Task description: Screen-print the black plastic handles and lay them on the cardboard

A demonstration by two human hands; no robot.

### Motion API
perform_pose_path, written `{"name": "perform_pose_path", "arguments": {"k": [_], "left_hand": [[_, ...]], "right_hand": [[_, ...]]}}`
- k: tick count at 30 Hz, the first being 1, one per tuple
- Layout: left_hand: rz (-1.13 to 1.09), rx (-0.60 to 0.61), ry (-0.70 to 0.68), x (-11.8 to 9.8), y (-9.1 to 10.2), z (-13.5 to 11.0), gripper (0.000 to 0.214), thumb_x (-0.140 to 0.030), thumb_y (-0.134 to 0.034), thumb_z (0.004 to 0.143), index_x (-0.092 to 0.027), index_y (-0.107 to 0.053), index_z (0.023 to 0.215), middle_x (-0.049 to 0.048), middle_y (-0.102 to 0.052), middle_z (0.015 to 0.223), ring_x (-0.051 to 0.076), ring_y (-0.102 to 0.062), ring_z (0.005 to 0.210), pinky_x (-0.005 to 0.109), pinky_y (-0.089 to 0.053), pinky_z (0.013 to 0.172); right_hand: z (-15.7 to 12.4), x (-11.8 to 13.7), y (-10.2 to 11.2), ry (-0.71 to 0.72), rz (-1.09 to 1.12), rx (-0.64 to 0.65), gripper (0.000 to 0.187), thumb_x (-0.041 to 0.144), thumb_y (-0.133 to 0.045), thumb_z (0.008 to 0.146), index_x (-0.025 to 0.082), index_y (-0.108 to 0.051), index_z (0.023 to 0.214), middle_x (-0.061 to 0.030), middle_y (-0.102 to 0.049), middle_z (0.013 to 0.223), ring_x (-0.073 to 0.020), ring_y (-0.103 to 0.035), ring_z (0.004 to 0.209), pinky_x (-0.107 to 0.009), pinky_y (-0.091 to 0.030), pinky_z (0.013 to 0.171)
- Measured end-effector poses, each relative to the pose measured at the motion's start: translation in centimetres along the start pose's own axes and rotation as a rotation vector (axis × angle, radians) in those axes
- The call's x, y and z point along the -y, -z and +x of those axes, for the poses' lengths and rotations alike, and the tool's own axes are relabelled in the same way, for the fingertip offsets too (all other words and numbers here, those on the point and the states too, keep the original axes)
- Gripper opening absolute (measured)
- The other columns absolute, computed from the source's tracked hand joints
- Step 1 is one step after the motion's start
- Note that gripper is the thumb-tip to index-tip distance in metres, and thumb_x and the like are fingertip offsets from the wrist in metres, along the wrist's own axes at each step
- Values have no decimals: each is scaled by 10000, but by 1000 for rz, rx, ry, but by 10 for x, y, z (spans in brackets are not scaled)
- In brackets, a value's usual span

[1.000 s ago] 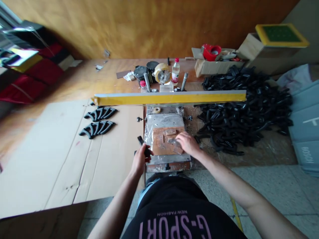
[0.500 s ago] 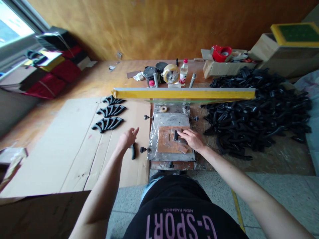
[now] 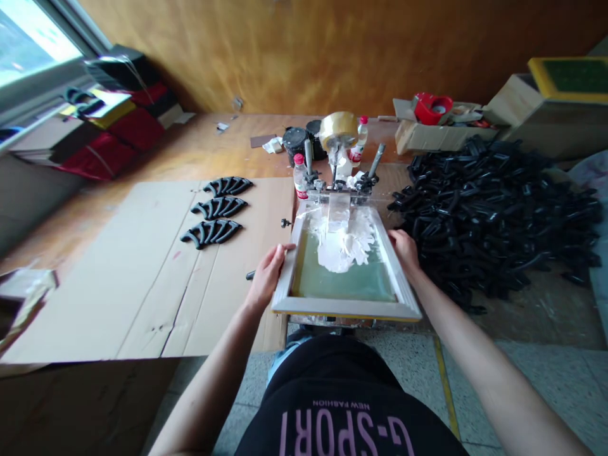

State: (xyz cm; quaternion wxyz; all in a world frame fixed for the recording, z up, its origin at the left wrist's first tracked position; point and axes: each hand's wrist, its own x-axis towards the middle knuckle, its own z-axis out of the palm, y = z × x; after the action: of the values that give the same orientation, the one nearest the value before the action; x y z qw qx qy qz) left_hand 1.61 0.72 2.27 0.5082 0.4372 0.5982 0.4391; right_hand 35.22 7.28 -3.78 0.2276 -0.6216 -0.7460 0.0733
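Observation:
A wooden-framed printing screen [image 3: 346, 308] lies lowered flat on its stand, with white ink [image 3: 342, 244] spread over the green mesh. My left hand [image 3: 266, 275] grips the frame's left rail, fingers curled over its edge. My right hand [image 3: 405, 248] holds the right rail the same way. A hinge clamp [image 3: 341, 184] fixes the screen's far end. What lies under the screen is hidden.
Three fanned groups of black curved parts [image 3: 211, 232] lie on the cardboard sheet [image 3: 118, 285] to the left. A large heap of black parts [image 3: 494, 202] sits right. Bottles, tins and a tape roll [image 3: 337, 130] stand behind the clamp; boxes [image 3: 430, 133] back right.
The screen has swung down from raised to flat over the stand. Both hands left the stand and cardboard and now hold the frame's side rails.

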Motion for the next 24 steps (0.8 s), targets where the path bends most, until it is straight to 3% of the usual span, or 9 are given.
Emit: {"name": "perform_pose_path", "arguments": {"k": [2, 4, 6, 7, 11, 14, 17, 21, 24], "left_hand": [[44, 5, 90, 35, 0, -3, 567, -583, -590, 809, -235, -622, 1255, 3, -640, 769, 117, -529, 584, 207, -391, 516], [85, -4, 119, 64, -3, 1, 665, -516, -629, 795, -240, -511, 1388, -1, -636, 771, 124, -550, 625, 208, -413, 565], [146, -18, 120, 82, -7, 7, 706, -468, -635, 793, -235, -456, 1435, -8, -621, 760, 123, -555, 643, 212, -421, 597], [174, -29, 117, 88, -8, 10, 695, -456, -634, 792, -237, -464, 1430, -12, -613, 752, 123, -554, 647, 213, -422, 605], [233, -34, 103, 96, -7, 14, 639, -466, -610, 810, -245, -503, 1400, -13, -615, 760, 137, -562, 682, 231, -434, 648], [245, -13, 83, 100, -5, 14, 643, -487, -574, 838, -238, -474, 1423, -5, -626, 784, 143, -569, 704, 242, -440, 677], [223, 1, 75, 101, -4, 14, 654, -503, -566, 842, -237, -463, 1430, 10, -645, 828, 148, -577, 722, 247, -448, 684], [179, -13, 98, 98, -5, 14, 673, -501, -609, 806, -216, -497, 1405, 13, -643, 803, 153, -577, 711, 243, -445, 656], [171, -24, 109, 95, -6, 13, 676, -497, -624, 793, -210, -510, 1395, 4, -633, 772, 145, -565, 681, 237, -433, 640]], "right_hand": [[26, 8, 8, -19, 12, -84, 410, 267, -409, 941, 154, -578, 1296, -165, -580, 1164, -279, -546, 1052, -428, -439, 941], [51, 33, 8, 62, 9, -116, 529, 314, -569, 880, 166, -488, 1382, -172, -469, 1346, -311, -478, 1188, -458, -396, 1011], [66, 65, 0, 172, -22, -47, 584, 313, -675, 819, 163, -497, 1354, -168, -456, 1368, -328, -447, 1222, -466, -385, 1013], [68, 79, -4, 204, -41, 20, 512, 298, -684, 815, 158, -545, 1287, -161, -513, 1305, -319, -474, 1185, -447, -402, 983], [36, 100, -19, 304, -83, 279, 131, 197, -569, 878, 170, -647, 980, -96, -660, 962, -232, -577, 927, -328, -440, 814], [0, 90, -13, 549, -75, 361, 198, 104, -483, 876, 175, -657, 936, -78, -661, 923, -205, -575, 892, -292, -422, 762], [-13, 82, -1, 703, -41, 458, 179, 102, -509, 848, 196, -656, 885, -41, -659, 880, -184, -572, 843, -272, -408, 710], [-10, 86, -4, 593, -23, 346, 183, 110, -515, 851, 200, -667, 901, -42, -670, 894, -194, -573, 861, -285, -413, 717], [-24, 86, -14, 620, 10, 279, 286, 59, -464, 858, 174, -676, 1013, -87, -677, 997, -209, -576, 920, -309, -431, 766]]}}
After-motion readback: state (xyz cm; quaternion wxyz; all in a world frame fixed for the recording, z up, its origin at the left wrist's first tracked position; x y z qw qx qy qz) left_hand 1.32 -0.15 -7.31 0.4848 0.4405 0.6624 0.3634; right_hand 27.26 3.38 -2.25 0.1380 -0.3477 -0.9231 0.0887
